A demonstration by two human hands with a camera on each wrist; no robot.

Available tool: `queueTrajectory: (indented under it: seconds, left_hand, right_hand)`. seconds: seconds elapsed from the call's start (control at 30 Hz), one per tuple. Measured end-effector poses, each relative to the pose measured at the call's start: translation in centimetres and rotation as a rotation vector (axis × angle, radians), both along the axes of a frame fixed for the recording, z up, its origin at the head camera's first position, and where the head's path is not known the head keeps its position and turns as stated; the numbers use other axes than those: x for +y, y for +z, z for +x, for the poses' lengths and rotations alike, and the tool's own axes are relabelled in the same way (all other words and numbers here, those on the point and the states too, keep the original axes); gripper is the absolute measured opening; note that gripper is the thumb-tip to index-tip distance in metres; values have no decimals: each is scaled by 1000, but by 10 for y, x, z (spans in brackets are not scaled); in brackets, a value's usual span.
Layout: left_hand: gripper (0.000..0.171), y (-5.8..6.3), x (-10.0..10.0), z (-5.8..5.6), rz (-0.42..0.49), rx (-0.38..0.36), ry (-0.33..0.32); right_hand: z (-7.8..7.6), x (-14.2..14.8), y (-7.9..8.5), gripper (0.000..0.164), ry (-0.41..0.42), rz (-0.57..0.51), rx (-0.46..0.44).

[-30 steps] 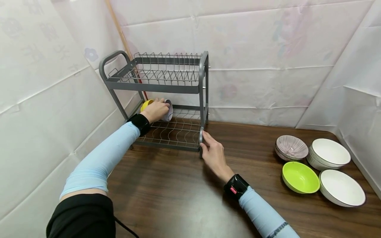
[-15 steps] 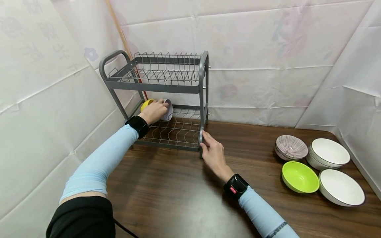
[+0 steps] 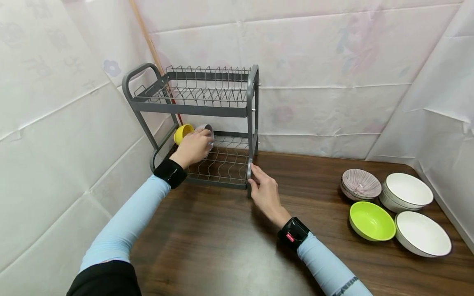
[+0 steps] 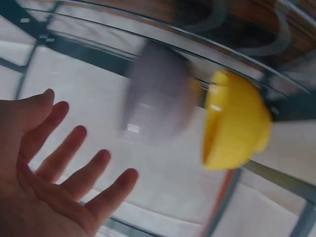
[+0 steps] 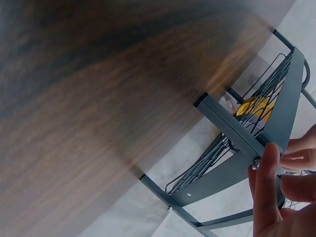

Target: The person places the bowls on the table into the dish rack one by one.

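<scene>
Left fingers (image 4: 117, 189) have drawn back, just short of the purple bowl (image 4: 154, 96).

The dish rack (image 3: 190, 109) is dark grey and stands upright on the tabletop (image 3: 207, 238). It has two tiers joined by side frames that curve at the top. Thin metal wires form rows of upright dividers on the upper tier and wavy slots on the lower one. At the lower tier's left end, a glossy, plain yellow bowl (image 3: 180, 133) sits turned on its side, its mouth facing inward along the rack. Just beside it, farther right, is a pale purple-grey bowl (image 4: 155, 98), also on its side, blurred up close and partly hidden from above.
</scene>
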State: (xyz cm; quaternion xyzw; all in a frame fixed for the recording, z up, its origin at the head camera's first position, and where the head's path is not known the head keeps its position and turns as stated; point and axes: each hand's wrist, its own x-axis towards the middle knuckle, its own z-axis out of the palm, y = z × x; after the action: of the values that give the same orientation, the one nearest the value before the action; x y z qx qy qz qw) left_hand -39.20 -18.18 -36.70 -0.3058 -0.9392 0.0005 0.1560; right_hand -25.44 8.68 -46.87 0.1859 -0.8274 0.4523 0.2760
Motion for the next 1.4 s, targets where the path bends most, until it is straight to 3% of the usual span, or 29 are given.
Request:
queueTrajectory:
  seconds: [0.27,0.5,0.83,1.1,1.4]
  left_hand:
    - [19,-13,35,53,75,-20,-64]
    - [22,-18,61,87,151,-21,-86]
    - [21,-25,80,115,259,30,-104]
    - [20,-27,91,136,309,22,-124]
    - [23,-28,96,148,324,5,-124]
  right_hand:
    - [1,4,1,55,10,35,-18]
    - [6,12,8,60,37,85,-91]
    - [32,41,20,34,-3,260,-168]
    - [55,68,28,31,-40,327,-194]
    - [83,102,40,27,-131,394,-187]
